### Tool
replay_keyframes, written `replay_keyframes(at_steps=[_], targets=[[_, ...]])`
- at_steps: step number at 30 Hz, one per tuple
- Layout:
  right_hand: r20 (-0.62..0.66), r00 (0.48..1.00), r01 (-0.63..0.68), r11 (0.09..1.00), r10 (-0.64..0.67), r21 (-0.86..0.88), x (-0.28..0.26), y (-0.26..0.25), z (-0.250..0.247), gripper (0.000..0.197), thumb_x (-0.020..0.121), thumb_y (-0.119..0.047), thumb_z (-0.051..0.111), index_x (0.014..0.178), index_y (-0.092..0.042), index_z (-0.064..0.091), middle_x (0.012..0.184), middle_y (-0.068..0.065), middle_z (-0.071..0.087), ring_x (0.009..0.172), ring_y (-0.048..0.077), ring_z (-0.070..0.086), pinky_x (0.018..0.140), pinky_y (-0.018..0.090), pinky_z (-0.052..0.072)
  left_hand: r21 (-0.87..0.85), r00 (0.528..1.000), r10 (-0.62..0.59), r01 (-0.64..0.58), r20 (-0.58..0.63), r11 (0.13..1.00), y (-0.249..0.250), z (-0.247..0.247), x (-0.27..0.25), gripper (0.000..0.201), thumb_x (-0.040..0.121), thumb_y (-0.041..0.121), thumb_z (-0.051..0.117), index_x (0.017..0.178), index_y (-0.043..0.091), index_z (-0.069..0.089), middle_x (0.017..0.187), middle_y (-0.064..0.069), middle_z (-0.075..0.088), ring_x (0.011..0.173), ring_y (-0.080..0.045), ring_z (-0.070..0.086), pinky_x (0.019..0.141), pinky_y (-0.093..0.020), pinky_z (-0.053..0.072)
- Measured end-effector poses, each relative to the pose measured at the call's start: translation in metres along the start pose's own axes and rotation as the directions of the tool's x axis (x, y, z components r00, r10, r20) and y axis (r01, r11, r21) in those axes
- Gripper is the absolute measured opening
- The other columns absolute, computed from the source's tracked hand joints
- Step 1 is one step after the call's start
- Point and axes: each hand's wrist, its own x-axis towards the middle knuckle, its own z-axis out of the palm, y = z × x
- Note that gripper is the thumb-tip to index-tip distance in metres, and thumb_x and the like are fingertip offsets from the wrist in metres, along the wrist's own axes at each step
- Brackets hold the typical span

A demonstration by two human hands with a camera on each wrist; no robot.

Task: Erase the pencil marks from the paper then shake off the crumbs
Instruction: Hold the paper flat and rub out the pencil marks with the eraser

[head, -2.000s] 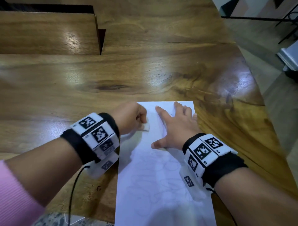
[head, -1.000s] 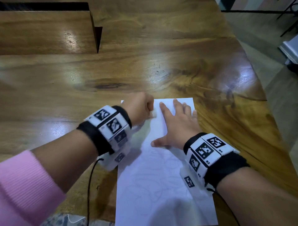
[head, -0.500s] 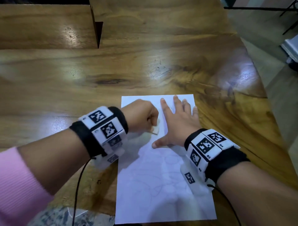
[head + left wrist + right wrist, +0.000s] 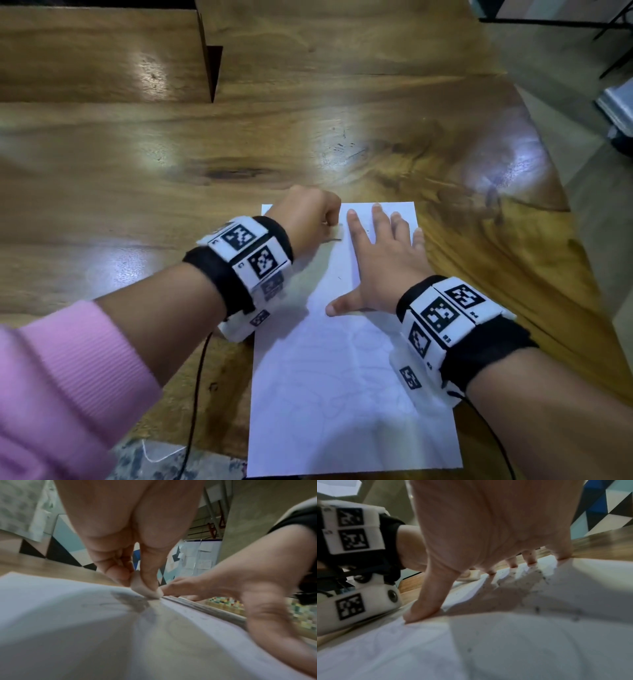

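My left hand [image 4: 310, 219] pinches the eraser [image 4: 145, 591] against the paper [image 4: 342, 394]; my right hand [image 4: 383, 263] presses it flat, fingers spread.

From above, my left hand [image 4: 310, 219] hides the eraser [image 4: 145, 590] it pinches; only my left wrist camera shows it, and there my thumb and forefinger cover its upper part. That same fist covers the paper's [image 4: 342, 394] far left corner. Under my flat right hand [image 4: 383, 263] the sheet is hidden too. The pencil marks [image 4: 329, 397] nearer me than my hands are too faint to read. The crumbs [image 4: 537, 609] beneath my right palm are blurred specks. My left hand's sleeve [image 4: 61, 383] runs off the picture's edge.
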Motion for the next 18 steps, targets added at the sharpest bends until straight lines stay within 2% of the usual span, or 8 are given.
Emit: replay_keyframes(at_steps=[2, 3, 5, 10, 13, 15, 16, 18], targets=[[0.003, 1.0, 0.004, 1.0, -0.004, 0.003, 0.0, 0.0, 0.0, 0.141, 0.051, -0.08, 0.066, 0.146, -0.027, -0.022, 0.155, 0.01, -0.025, 0.143, 0.035, -0.017, 0.115, 0.058, -0.002, -0.021, 0.993, 0.058, -0.056, 0.107, 0.998, -0.006, 0.0, -0.015, 0.011, 0.074, 0.013, 0.067, 0.067, 0.016, 0.059, 0.063, 0.004, 0.05, 0.062, -0.015, 0.048, 0.051, -0.021, 0.03], [0.003, 1.0, 0.004, 1.0, -0.004, 0.007, 0.001, 0.0, 0.0, 0.141, 0.05, -0.08, 0.067, 0.146, -0.028, -0.022, 0.155, 0.01, -0.025, 0.143, 0.035, -0.017, 0.114, 0.058, -0.002, -0.011, 0.975, 0.088, -0.088, 0.205, 0.996, -0.01, 0.0, -0.025, 0.017, 0.074, 0.015, 0.068, 0.063, 0.019, 0.056, 0.059, 0.008, 0.047, 0.057, -0.009, 0.045, 0.05, -0.015, 0.028], [0.007, 1.0, 0.005, 1.0, -0.005, 0.01, 0.001, 0.0, 0.0, 0.14, 0.05, -0.079, 0.067, 0.146, -0.031, -0.022, 0.155, 0.011, -0.026, 0.143, 0.036, -0.017, 0.114, 0.059, -0.002, 0.008, 0.948, 0.096, -0.103, 0.304, 0.995, -0.016, 0.001, -0.034, 0.011, 0.074, 0.016, 0.068, 0.067, 0.018, 0.06, 0.059, 0.01, 0.046, 0.057, -0.006, 0.043, 0.051, -0.01, 0.027], [0.01, 1.0, 0.002, 1.0, -0.002, 0.003, 0.0, -0.001, -0.001, 0.138, 0.051, -0.079, 0.067, 0.146, -0.033, -0.022, 0.155, 0.011, -0.025, 0.143, 0.036, -0.016, 0.114, 0.059, -0.001, -0.022, 0.999, -0.041, 0.041, 0.029, 0.999, -0.012, -0.001, -0.014, 0.003, 0.075, 0.008, 0.064, 0.076, 0.01, 0.065, 0.073, 0.0, 0.054, 0.07, -0.02, 0.049, 0.063, -0.023, 0.034], [0.012, 1.0, 0.004, 1.0, -0.004, 0.004, 0.0, -0.001, -0.002, 0.138, 0.051, -0.079, 0.067, 0.146, -0.032, -0.021, 0.155, 0.011, -0.024, 0.143, 0.037, -0.016, 0.114, 0.059, -0.001, 0.017, 0.981, 0.045, -0.049, 0.19, 0.999, -0.016, 0.001, -0.035, 0.008, 0.074, 0.008, 0.063, 0.07, 0.015, 0.063, 0.07, 0.0, 0.056, 0.068, -0.018, 0.048, 0.053, -0.022, 0.03], [0.013, 1.0, -0.001, 1.0, 0.001, 0.001, 0.001, -0.002, -0.003, 0.139, 0.05, -0.078, 0.068, 0.146, -0.032, -0.022, 0.155, 0.011, -0.024, 0.143, 0.036, -0.016, 0.114, 0.059, -0.001, 0.034, 0.946, 0.084, -0.099, 0.312, 0.994, -0.019, 0.0, -0.052, 0.007, 0.074, 0.01, 0.063, 0.073, 0.016, 0.066, 0.074, 0.001, 0.06, 0.071, -0.016, 0.05, 0.057, -0.021, 0.031], [0.016, 1.0, -0.004, 1.0, 0.004, -0.001, 0.001, -0.002, -0.003, 0.14, 0.05, -0.078, 0.068, 0.146, -0.032, -0.022, 0.155, 0.011, -0.025, 0.143, 0.036, -0.016, 0.114, 0.059, -0.001, 0.029, 0.945, 0.079, -0.093, 0.318, 0.995, -0.02, 0.0, -0.052, 0.008, 0.075, 0.009, 0.063, 0.076, 0.016, 0.067, 0.075, 0.002, 0.06, 0.073, -0.015, 0.05, 0.061, -0.019, 0.032], [0.02, 1.0, -0.004, 1.0, 0.004, 0.0, 0.001, -0.002, -0.002, 0.139, 0.051, -0.078, 0.068, 0.146, -0.032, -0.022, 0.155, 0.011, -0.025, 0.143, 0.036, -0.017, 0.114, 0.059, -0.001, 0.012, 0.975, 0.032, -0.036, 0.219, 0.999, -0.017, -0.004, -0.039, 0.011, 0.075, 0.007, 0.062, 0.079, 0.015, 0.069, 0.068, 0.006, 0.055, 0.074, -0.016, 0.051, 0.066, -0.019, 0.033]])
